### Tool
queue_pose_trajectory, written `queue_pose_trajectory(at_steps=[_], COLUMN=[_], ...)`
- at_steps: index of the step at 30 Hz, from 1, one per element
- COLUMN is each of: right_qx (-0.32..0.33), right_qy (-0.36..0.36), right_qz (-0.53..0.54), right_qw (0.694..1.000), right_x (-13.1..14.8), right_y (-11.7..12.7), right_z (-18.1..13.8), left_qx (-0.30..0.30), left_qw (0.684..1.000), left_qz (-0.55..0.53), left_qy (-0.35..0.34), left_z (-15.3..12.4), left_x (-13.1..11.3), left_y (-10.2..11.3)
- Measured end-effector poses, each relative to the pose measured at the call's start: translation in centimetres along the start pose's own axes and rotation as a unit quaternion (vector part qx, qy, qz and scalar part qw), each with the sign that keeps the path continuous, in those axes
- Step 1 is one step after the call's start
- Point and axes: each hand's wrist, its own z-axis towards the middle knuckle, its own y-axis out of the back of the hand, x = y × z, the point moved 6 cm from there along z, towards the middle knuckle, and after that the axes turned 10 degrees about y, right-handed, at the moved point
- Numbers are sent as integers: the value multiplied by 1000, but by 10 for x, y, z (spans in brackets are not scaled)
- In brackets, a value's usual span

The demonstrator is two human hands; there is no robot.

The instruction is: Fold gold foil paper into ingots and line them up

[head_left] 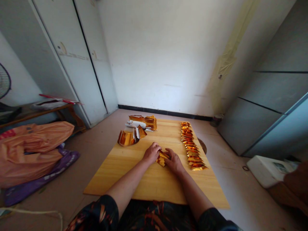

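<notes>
My left hand (151, 153) and my right hand (173, 161) meet at the middle of a light wooden board (125, 173). Both have their fingers closed on a small folded piece of gold foil paper (161, 158) that lies between them on the board. A long row of several folded gold pieces (191, 146) runs along the board's right side, just right of my right hand. A stack of gold foil sheets (128, 137) lies at the far left, and more gold paper bundles (144, 122) sit at the far edge.
Orange and purple plastic bags (31, 150) lie on the floor at the left, beside a low wooden bench (48, 110). White cabinet doors (79, 64) stand behind. A white box (267, 170) sits on the floor at the right, by grey panels (271, 106).
</notes>
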Motion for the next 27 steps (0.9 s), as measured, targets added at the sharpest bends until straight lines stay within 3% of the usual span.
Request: queue_pose_trajectory(at_steps=[5, 12, 18, 22, 27], right_qx=[-29, -2, 18, 30, 100], right_qy=[65, 158, 150, 157, 141], right_qz=[-144, -237, -290, -335, -379], right_qw=[987, 959, 945, 928, 909], right_x=[2, 14, 25, 40, 44], right_y=[-1, -9, -7, -1, -4], right_z=[-4, -9, -8, -12, -18], left_qx=[-15, -108, 12, 19, 19], left_qw=[999, 992, 980, 978, 983], left_qz=[31, 36, 31, 74, 86], left_qy=[-25, -45, -196, -193, -160], left_z=[-3, -4, -29, -40, -43], left_x=[-2, 9, 5, -1, -3], left_y=[-5, 12, 14, 17, 16])
